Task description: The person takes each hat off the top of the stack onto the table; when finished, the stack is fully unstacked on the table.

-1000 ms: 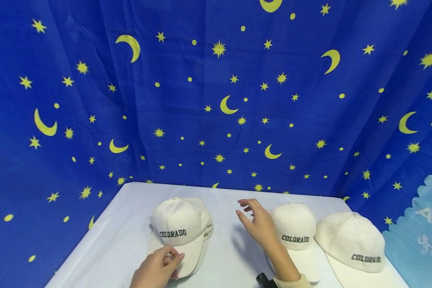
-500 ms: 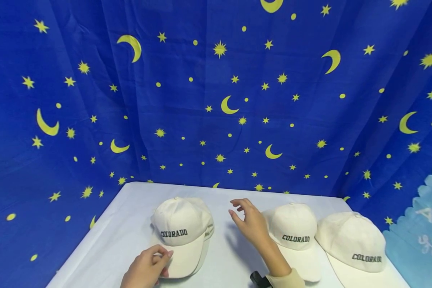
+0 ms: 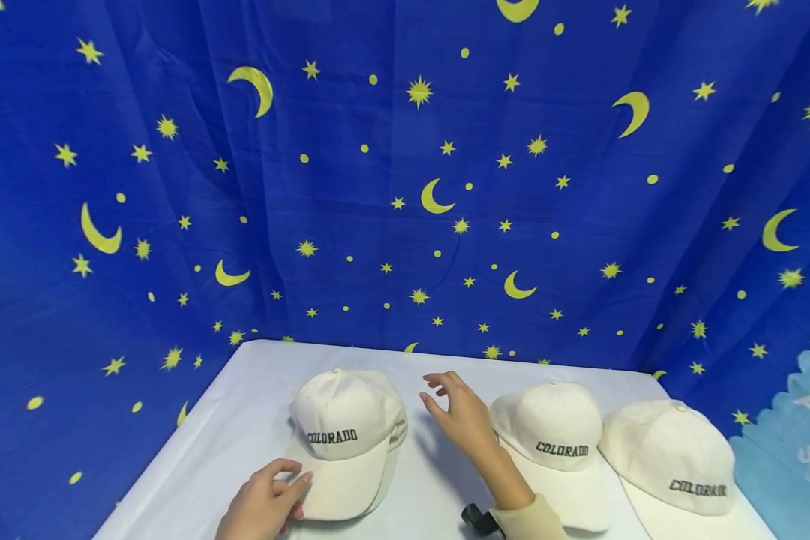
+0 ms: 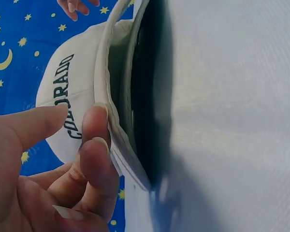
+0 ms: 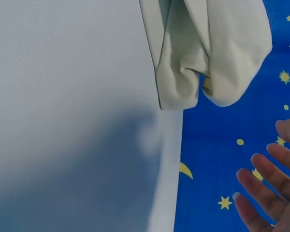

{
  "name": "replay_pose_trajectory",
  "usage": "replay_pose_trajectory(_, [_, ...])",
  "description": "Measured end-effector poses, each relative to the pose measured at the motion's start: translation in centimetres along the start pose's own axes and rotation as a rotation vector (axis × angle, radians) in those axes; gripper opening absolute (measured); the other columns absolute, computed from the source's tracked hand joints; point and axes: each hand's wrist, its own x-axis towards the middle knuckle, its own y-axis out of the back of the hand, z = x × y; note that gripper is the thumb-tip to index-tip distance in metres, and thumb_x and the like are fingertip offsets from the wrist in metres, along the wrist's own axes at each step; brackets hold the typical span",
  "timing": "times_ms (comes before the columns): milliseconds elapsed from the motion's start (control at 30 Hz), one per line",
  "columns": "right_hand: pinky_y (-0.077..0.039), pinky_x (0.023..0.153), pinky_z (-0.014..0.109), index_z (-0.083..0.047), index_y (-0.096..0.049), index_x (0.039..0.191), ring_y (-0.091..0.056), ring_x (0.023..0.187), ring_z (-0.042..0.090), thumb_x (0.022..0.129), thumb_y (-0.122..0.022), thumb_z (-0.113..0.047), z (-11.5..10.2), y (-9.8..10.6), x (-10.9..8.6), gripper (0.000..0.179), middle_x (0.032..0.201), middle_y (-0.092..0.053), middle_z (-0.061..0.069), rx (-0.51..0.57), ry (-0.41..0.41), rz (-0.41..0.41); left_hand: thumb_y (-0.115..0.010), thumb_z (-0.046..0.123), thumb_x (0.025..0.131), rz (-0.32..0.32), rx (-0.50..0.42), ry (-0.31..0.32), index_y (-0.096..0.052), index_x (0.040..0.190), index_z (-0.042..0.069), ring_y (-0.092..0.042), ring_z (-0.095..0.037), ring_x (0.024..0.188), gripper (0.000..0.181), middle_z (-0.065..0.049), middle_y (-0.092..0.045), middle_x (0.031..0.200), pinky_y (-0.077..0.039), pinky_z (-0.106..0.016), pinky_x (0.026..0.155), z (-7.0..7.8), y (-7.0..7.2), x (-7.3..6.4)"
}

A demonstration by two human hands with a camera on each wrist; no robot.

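Observation:
Two or more cream baseball caps (image 3: 340, 420) lettered COLORADO are nested together on the left part of the table; the top one hides most of what lies under it. Layered brims (image 4: 117, 96) show edge-on in the left wrist view. My left hand (image 3: 263, 501) is at the left edge of the top brim, fingers loosely bent; its fingertips appear close to the brim edge, and contact is unclear. Between the stack and a second cap (image 3: 550, 424), my right hand (image 3: 460, 412) hovers above the table with fingers apart and nothing held.
Another COLORADO cap (image 3: 675, 457) sits at the right edge, next to the second cap. White cloth covers the table (image 3: 243, 405). A blue curtain (image 3: 351, 225) with moons and stars hangs behind and at the sides. A light blue scalloped piece (image 3: 793, 442) is at far right.
My left hand has slid left from over the brim to its side edge. My right hand has drifted left, away from the second cap. The caps stay put; the view shifts slightly.

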Motion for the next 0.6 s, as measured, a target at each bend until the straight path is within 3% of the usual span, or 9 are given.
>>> replay_pose_trajectory(167, [-0.052, 0.073, 0.034, -0.022, -0.072, 0.122, -0.067, 0.095, 0.01, 0.095, -0.073, -0.034, -0.2, -0.8, 0.1, 0.029, 0.11, -0.069, -0.01, 0.014, -0.001, -0.009, -0.068, 0.05, 0.095, 0.002, 0.008, -0.002, -0.059, 0.13, -0.003, -0.057, -0.018, 0.051, 0.064, 0.005, -0.062, 0.061, -0.043, -0.034, 0.059, -0.4, 0.2, 0.0])
replay_pose_trajectory(400, [-0.052, 0.072, 0.033, -0.021, -0.071, 0.124, -0.067, 0.095, 0.01, 0.096, -0.073, -0.033, -0.6, -1.4, 0.3, 0.031, 0.113, -0.068, -0.009, 0.025, 0.001, -0.02, -0.069, 0.047, 0.095, 0.015, 0.015, -0.02, -0.058, 0.133, -0.005, -0.056, -0.017, 0.051, 0.066, 0.006, -0.062, 0.06, -0.044, -0.034, 0.062, -0.9, 0.2, 0.2])
replay_pose_trajectory(600, [-0.052, 0.074, 0.032, -0.021, -0.071, 0.126, -0.067, 0.096, 0.012, 0.096, -0.072, -0.034, -0.9, -1.9, 0.5, 0.032, 0.115, -0.068, -0.008, 0.057, 0.003, -0.043, -0.068, 0.049, 0.094, 0.0, 0.021, 0.015, -0.055, 0.135, -0.006, -0.056, -0.017, 0.051, 0.07, 0.005, -0.063, 0.062, -0.043, -0.034, 0.063, -1.2, 0.4, 0.3])
